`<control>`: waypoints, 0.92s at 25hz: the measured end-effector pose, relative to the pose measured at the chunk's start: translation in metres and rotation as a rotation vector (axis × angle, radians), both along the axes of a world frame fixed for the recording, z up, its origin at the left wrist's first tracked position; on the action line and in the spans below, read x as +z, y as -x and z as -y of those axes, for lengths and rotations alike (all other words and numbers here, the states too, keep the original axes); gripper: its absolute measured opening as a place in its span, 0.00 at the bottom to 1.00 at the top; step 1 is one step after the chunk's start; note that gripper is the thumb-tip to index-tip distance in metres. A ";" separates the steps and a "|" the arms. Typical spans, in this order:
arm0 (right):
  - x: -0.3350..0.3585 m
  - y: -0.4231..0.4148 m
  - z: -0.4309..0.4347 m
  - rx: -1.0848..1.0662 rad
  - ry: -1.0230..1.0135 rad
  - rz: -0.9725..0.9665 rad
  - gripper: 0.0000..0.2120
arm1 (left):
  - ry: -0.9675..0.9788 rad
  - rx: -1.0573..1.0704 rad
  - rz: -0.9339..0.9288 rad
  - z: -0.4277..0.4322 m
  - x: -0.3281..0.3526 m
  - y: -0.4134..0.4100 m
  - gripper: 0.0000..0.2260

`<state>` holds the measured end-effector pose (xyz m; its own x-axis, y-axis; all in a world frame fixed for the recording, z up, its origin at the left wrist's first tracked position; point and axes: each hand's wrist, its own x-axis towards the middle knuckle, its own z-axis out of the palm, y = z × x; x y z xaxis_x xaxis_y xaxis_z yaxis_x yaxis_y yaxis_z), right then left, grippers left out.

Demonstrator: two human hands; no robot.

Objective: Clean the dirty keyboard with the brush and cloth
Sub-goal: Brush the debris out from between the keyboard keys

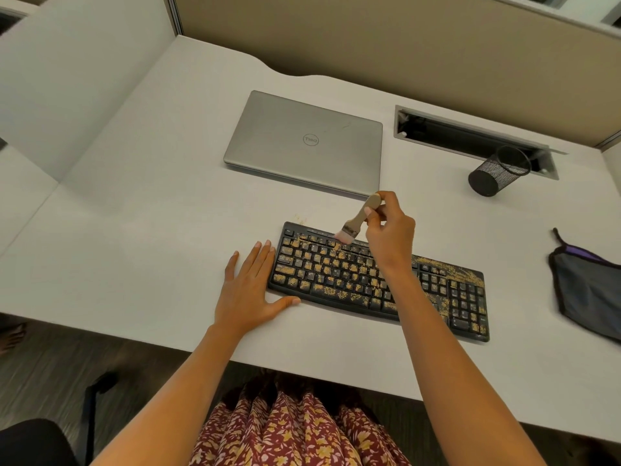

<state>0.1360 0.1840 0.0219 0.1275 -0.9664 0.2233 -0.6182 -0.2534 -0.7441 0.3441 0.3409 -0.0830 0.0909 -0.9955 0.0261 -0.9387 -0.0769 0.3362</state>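
One keyboard, dotted with yellow crumbs, lies on the desk, and the right hand pinches one brush whose hairs touch its top row of keys. The left hand lies flat, fingers straight, on the desk at the keyboard's 9 o'clock. From the keyboard, one cloth lies at 3 o'clock, one shut laptop at 12 and one mesh cup at 2.
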 end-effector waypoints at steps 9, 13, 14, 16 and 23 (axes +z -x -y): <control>0.022 0.019 0.002 0.152 -0.030 -0.189 0.10 | 0.005 0.001 -0.011 -0.001 -0.001 -0.001 0.48; 0.015 0.004 0.007 0.236 -0.037 -0.248 0.10 | 0.001 0.000 -0.007 -0.001 -0.002 -0.001 0.48; 0.013 -0.001 0.007 0.241 -0.045 -0.219 0.10 | 0.003 0.000 -0.006 -0.001 -0.002 -0.001 0.48; 0.012 -0.007 0.008 0.214 -0.046 -0.113 0.09 | 0.009 0.001 -0.011 -0.001 -0.002 -0.001 0.47; 0.015 0.006 0.000 0.153 -0.091 0.040 0.11 | 0.007 0.002 -0.005 0.000 -0.002 -0.001 0.47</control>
<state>0.1297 0.1838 0.0368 0.2678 -0.9527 0.1440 -0.5470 -0.2733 -0.7913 0.3451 0.3413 -0.0847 0.0932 -0.9951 0.0330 -0.9368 -0.0764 0.3413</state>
